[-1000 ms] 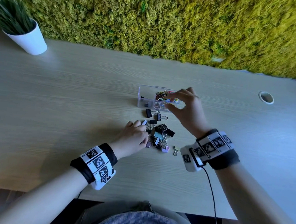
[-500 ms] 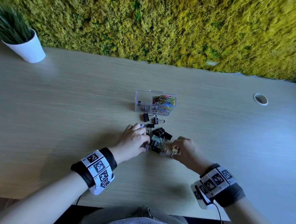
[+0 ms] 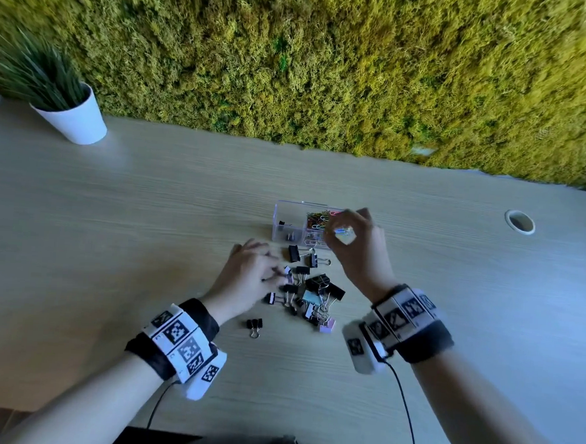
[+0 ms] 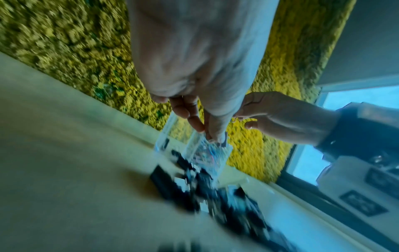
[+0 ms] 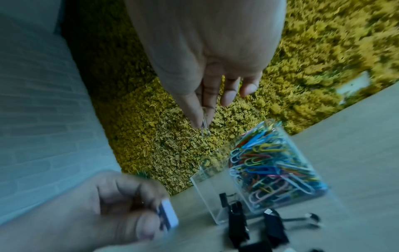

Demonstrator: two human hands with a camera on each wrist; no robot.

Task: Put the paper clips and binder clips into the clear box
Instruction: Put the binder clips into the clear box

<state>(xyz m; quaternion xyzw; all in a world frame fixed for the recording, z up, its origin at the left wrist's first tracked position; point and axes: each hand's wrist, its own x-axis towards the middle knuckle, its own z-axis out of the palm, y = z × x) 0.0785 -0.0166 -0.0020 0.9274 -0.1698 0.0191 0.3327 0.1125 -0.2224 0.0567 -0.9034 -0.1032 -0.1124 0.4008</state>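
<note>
A plant pot (image 3: 74,122) stands far left on the bench (image 3: 147,230). The right hand (image 3: 355,246) pinches a binder clip (image 5: 204,126) over the clear box (image 3: 284,221); the left hand (image 3: 247,274) pinches a pale clip (image 5: 168,216).

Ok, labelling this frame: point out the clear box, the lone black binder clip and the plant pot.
clear box (image 3: 281,221), head view, left wall.
lone black binder clip (image 3: 254,323), head view, black body.
plant pot (image 3: 76,122), head view, white side.
</note>
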